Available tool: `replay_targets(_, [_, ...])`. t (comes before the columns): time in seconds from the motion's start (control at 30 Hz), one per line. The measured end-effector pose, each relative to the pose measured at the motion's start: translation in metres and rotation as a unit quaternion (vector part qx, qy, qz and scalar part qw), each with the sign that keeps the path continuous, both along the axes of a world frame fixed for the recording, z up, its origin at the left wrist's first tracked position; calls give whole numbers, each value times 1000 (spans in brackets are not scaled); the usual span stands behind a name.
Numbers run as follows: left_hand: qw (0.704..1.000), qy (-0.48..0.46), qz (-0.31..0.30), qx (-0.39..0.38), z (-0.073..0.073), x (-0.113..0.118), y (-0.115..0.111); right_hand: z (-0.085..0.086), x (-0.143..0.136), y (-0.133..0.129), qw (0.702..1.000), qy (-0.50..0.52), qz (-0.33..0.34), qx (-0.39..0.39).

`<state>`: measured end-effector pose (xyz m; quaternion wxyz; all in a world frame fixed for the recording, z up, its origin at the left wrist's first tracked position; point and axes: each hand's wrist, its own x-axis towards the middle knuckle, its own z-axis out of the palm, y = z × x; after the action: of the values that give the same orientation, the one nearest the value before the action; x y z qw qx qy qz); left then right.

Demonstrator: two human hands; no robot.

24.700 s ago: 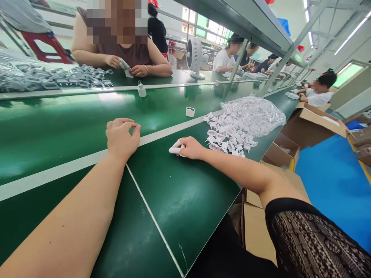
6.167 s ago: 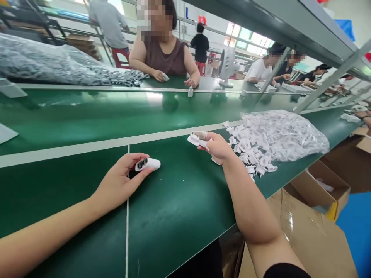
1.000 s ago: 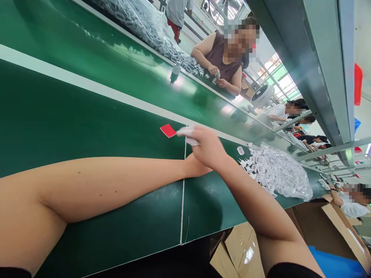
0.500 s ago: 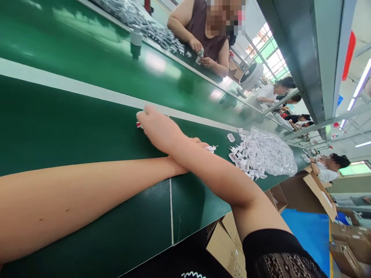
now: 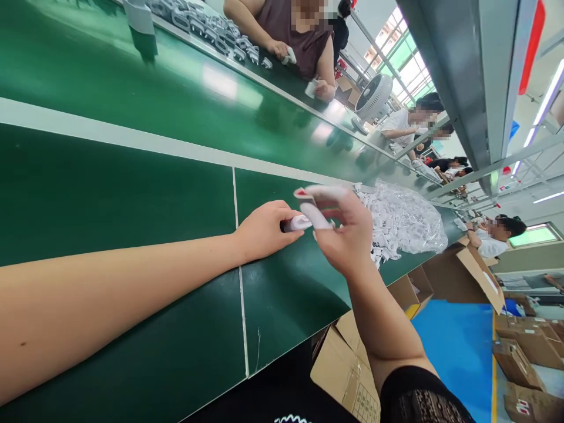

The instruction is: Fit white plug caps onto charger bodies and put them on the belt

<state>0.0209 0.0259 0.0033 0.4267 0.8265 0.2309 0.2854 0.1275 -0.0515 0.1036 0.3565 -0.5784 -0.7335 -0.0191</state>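
Observation:
My left hand (image 5: 269, 230) rests on the green table, fingers closed around a small white plastic piece (image 5: 298, 222). The piece resembles the plug parts in the pile, but the fingers hide much of it. Close beside it on the right, my right hand (image 5: 346, 229) is raised with thumb and forefinger curved. White coverings show on these fingers, with a small red patch near the forefinger's tip. Motion blur hides whether this hand holds anything. Beyond it lies a heap of white plug parts (image 5: 382, 226), partly in a clear plastic bag (image 5: 418, 226).
A green conveyor belt (image 5: 176, 100) runs behind the table's pale rail (image 5: 132, 138). Across it, a person (image 5: 304, 41) handles white pieces near a heap of grey-white parts (image 5: 207, 29). A white cup-like object (image 5: 138, 16) stands upper left. Cardboard boxes (image 5: 346, 367) sit below the table edge.
My right hand has swung from the left, where it crossed over my left arm, to beside my left hand. My left hand still holds the white piece. The view has shifted slightly.

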Motion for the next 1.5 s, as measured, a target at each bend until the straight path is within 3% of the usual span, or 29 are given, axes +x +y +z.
replay_targets(0.07, [1000, -11, 12, -4, 2, 0, 0, -10, 20, -27, 999, 43, -25, 6])
replay_targets(0.17, [999, -13, 11, -29, 5, 0, 0, -37, 33, -50, 997, 29, -48, 45])
replay_targets(0.27, [999, -11, 11, -42, 5, -1, -1, -60, 35, -51, 992, -42, -59, 107])
replay_targets(0.4, [999, -20, 27, -28, 4, -1, -3, -71, 28, -36, 978, -152, -74, 121])
replay_targets(0.6, [999, -7, 37, -7, 6, -2, -6, -66, 26, -39, 955, -273, -67, 97])
replay_targets(0.77, [998, 8, 60, -17, 8, -6, -3, -56, 40, -62, 969, -233, -79, 26])
replay_targets(0.87, [998, 12, 57, -14, 8, -8, -1, -59, 37, -57, 978, -186, -68, 64])
replay_targets(0.97, [999, 14, 49, -9, 7, -8, -1, -70, 35, -41, 971, -207, -50, 107])
replay_targets(1.07, [999, 10, 44, -19, 7, -9, 0, -75, 53, -35, 969, -215, -73, 102])
replay_targets(1.17, [999, 16, -11, -35, 9, -11, 6, -65, 82, -44, 984, -133, -109, 41])
replay_targets(1.3, [993, 51, -97, -39, 11, -12, 17, -37, 100, -47, 995, -10, -95, -24])
replay_targets(1.4, [991, 72, -100, -49, 12, -11, 23, -25, 101, -26, 996, 49, -41, -68])
replay_targets(1.5, [991, 75, -103, -46, 13, -12, 24, -25, 102, 8, 985, 102, 63, -122])
